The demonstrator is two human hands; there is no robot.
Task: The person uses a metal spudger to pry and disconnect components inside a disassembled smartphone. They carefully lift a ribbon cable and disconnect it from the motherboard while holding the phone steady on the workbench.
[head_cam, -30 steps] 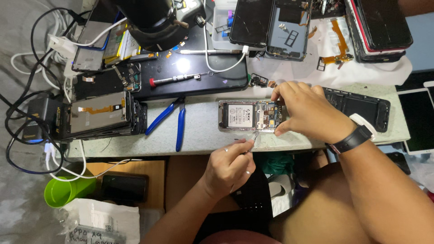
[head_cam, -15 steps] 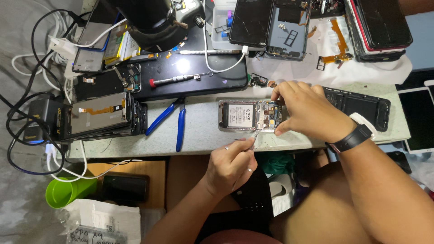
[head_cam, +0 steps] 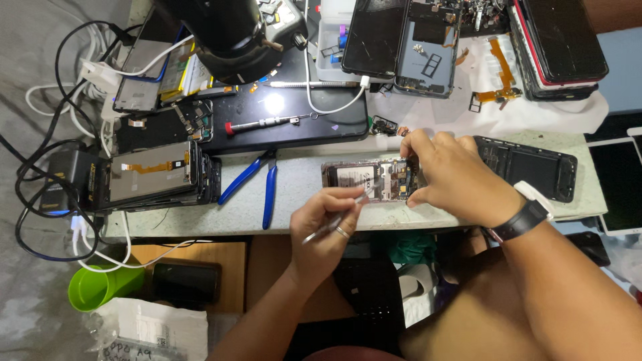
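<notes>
In the head view, an opened phone (head_cam: pixel 371 179), with its back cover off and its battery and boards exposed, is being kept flat on the pale worktop (head_cam: pixel 301 200), near the front edge and roughly in the middle of the bench. Its right end is being gripped by the right hand (head_cam: pixel 455 177), whose fingers are being curled over the top and bottom edges of the phone; a dark wristband is being worn on that wrist. A pair of thin metal tweezers (head_cam: pixel 334 224) is being pinched by the left hand (head_cam: pixel 328 230), with the tip being pointed up and to the right at the phone's lower middle; whether the tip is touching the board cannot be told. A ring is being worn on that hand.

Just left of the phone, blue-handled pliers (head_cam: pixel 257 180) are being left lying on the worktop. Further left, a stack of phone screens (head_cam: pixel 157 175) is being kept beside a tangle of black cables. Behind the pliers, a red-capped screwdriver (head_cam: pixel 264 123) is being rested on a dark mat (head_cam: pixel 294 120). To the right of the right hand, a black phone frame (head_cam: pixel 535 164) is lying flat. Below the bench, at the lower left, a green cup (head_cam: pixel 100 289) is being seen.
</notes>
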